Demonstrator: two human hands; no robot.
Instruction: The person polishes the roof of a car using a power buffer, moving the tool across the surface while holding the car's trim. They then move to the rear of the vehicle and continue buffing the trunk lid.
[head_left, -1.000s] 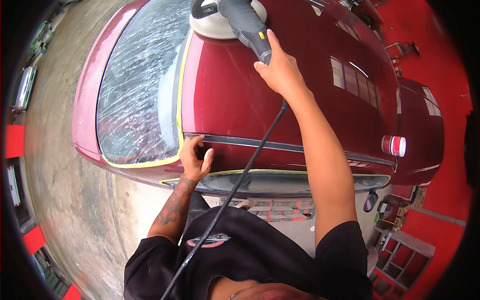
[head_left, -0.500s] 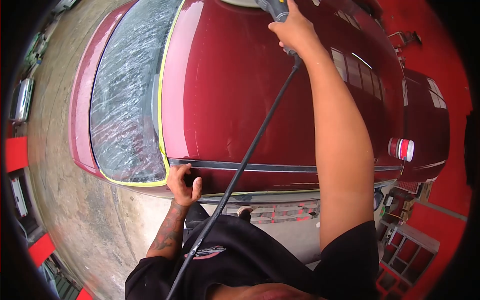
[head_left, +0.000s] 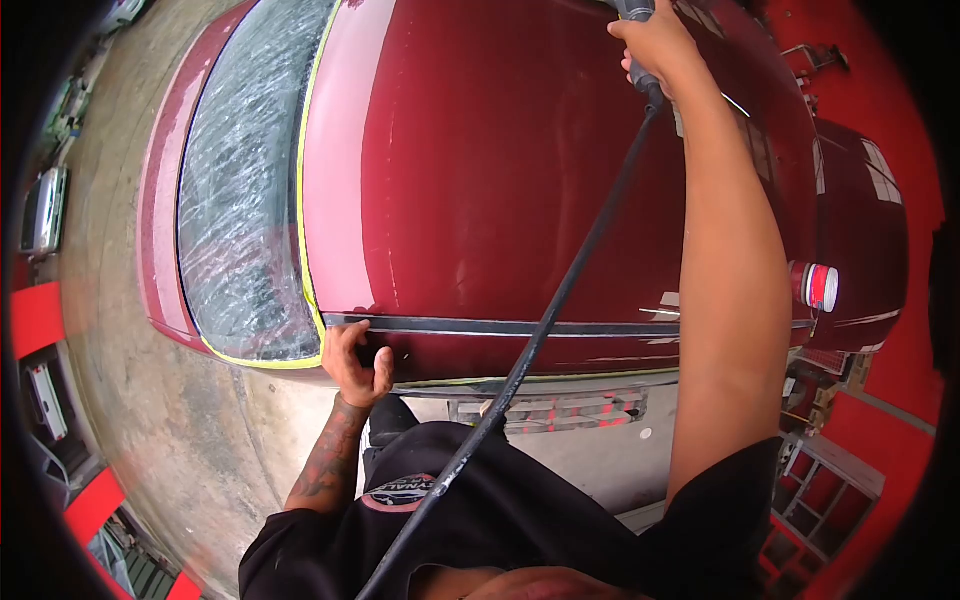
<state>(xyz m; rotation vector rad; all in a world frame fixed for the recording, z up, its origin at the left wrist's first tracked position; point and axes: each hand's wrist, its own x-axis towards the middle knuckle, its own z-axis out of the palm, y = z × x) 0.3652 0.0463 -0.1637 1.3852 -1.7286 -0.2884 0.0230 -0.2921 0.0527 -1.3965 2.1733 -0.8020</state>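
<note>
My right hand (head_left: 662,48) grips the handle of a grey and black power polisher (head_left: 641,78) at the top of the view. The tool's head is cut off by the frame edge. A black cord (head_left: 592,245) runs from the handle down across my chest. Beneath lies the glossy dark red car roof (head_left: 480,180), with a black trim strip (head_left: 500,327) along its near side. My left hand (head_left: 355,365) rests at the roof's near left corner, fingertips on the strip, thumb apart, holding nothing. Yellow masking tape (head_left: 303,215) edges the plastic-covered windshield (head_left: 240,200).
A tub (head_left: 822,288) with a red and white label stands on the car at the right. Beyond it a grey metal frame (head_left: 835,490) is on the red floor (head_left: 890,430). Concrete floor (head_left: 110,270) extends along the left side.
My right hand has moved right with the polisher, and the cord has swung with it. The polisher's pale pad has gone out of view. My left hand stays at the roof corner.
</note>
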